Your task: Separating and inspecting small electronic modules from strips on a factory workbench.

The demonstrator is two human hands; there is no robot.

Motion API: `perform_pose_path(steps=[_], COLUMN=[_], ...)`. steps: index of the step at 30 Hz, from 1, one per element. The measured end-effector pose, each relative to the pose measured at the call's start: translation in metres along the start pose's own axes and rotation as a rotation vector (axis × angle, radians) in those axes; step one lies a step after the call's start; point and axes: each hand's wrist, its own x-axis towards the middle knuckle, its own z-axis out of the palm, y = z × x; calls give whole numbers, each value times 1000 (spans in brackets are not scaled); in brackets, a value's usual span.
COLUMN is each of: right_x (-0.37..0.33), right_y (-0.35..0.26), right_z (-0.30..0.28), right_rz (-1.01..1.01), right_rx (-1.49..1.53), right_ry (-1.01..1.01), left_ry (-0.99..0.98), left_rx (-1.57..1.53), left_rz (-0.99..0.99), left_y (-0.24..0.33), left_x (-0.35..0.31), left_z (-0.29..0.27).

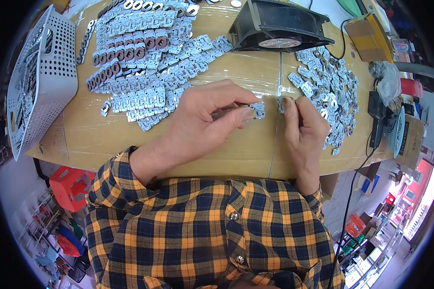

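Mid-frame, left hand (210, 118) is partly hiding metal plates (259, 110) pinched between its closed fingers (236, 95); right hand (305, 123) is pinching a mostly covered plate (280, 105).

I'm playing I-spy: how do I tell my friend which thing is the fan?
Start at the tan table. At its far side, right of the rows of metal parts and beyond the loose heap, sits the fan: unlike those small pieces, it's big and black.
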Motion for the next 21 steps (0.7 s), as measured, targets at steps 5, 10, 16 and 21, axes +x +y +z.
perform_pose_path(steps=[5, 10, 16, 21], right_x=[1, -5, 0, -2], right_y=[-12, -18, -22, -26], right_z=[-6, -16, -16, -15], right_rz=[-47, 66, 153, 177], right_rx=[7, 141, 575, 614], right_ry=[12, -97, -397, -418], left_ry=[-37, -59, -111, -133], left_rx=[-279, -344, -332, -397], left_rz=[-251, -318, -207, -191], left_y=[7, 8, 7, 6], left_x=[-2, 1, 1, 2], left_z=[-3, -9, -12, -15])
